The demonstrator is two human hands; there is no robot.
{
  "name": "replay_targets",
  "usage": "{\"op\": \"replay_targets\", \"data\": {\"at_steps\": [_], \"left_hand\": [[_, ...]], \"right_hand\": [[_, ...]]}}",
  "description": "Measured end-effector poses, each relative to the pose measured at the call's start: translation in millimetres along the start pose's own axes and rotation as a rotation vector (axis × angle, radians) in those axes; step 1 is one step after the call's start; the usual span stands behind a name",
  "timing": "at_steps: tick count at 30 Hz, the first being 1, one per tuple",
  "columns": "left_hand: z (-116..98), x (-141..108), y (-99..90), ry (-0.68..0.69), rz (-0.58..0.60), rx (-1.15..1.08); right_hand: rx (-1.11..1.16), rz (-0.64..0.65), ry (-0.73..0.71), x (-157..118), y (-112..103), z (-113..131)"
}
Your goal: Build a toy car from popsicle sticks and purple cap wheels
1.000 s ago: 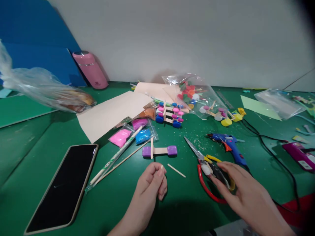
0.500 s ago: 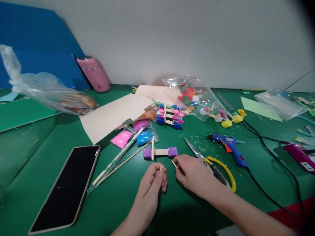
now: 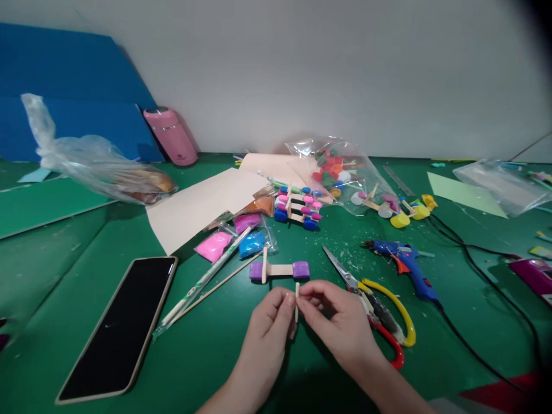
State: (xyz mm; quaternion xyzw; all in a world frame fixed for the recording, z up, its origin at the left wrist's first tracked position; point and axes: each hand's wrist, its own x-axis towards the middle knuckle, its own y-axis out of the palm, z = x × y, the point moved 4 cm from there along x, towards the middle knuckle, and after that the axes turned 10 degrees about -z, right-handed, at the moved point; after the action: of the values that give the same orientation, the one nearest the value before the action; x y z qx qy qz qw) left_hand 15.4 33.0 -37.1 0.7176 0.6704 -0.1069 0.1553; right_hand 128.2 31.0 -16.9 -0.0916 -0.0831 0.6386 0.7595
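Note:
My left hand point(image 3: 271, 322) and my right hand point(image 3: 334, 319) meet fingertip to fingertip above the table. Between them, upright, is a short pale wooden stick piece point(image 3: 297, 302), pinched by the fingers of both hands. Whether there are two pieces side by side, I cannot tell. Just beyond the fingertips lies a small craft-stick model point(image 3: 280, 269) with a purple block at each end and a crosswise stick near its left end. Scissors point(image 3: 366, 293) with yellow and red handles lie beside my right hand, partly hidden by it.
A blue glue gun point(image 3: 405, 261) with a cord rests at the right. At the left lie a phone point(image 3: 116, 328) and long thin sticks point(image 3: 207, 279). Farther back are bags of coloured clay point(image 3: 214, 246), finished stick models point(image 3: 297, 207), a pink bottle point(image 3: 171, 137) and a plastic bag of caps point(image 3: 334, 172).
My right hand has moved left and down to meet my left hand. The wooden pieces held apart before are now brought together at the fingertips. The view has shifted slightly.

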Motion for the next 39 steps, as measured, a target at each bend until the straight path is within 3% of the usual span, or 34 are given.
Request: {"op": "replay_targets", "data": {"at_steps": [3, 5, 11, 17, 25, 29, 34, 36, 39], "left_hand": [[2, 0, 2.4, -0.004, 0.015, -0.008], [0, -2, 4.9, 0.007, 0.018, -0.012], [-11, -5, 13.2, 0.037, 0.021, 0.007], [-7, 1, 21.4, -0.045, 0.185, 0.021], [-2, 8, 25.4, -0.075, 0.213, -0.072], [4, 13, 23.1, -0.087, 0.211, -0.113], [5, 15, 20.1, -0.127, 0.212, -0.284], [6, 13, 19.9, -0.157, 0.228, -0.342], [7, 11, 18.7, -0.172, 0.229, -0.349]], "right_hand": [[-0.09, -0.05, -0.121, -1, -7, 1], [-0.08, -0.074, -0.129, -2, -11, -2], [0.09, -0.062, -0.011, -4, -16, -11], [0.292, 0.011, 0.135, -7, -18, -7], [0.364, 0.014, 0.119, -1, -19, -13], [0.121, -0.004, 0.1, -4, -28, -13], [-0.505, -0.18, -0.097, -15, -83, -19], [-0.746, -0.155, -0.143, -21, -100, -29], [-0.94, -0.048, -0.126, -29, -108, -46]]}}
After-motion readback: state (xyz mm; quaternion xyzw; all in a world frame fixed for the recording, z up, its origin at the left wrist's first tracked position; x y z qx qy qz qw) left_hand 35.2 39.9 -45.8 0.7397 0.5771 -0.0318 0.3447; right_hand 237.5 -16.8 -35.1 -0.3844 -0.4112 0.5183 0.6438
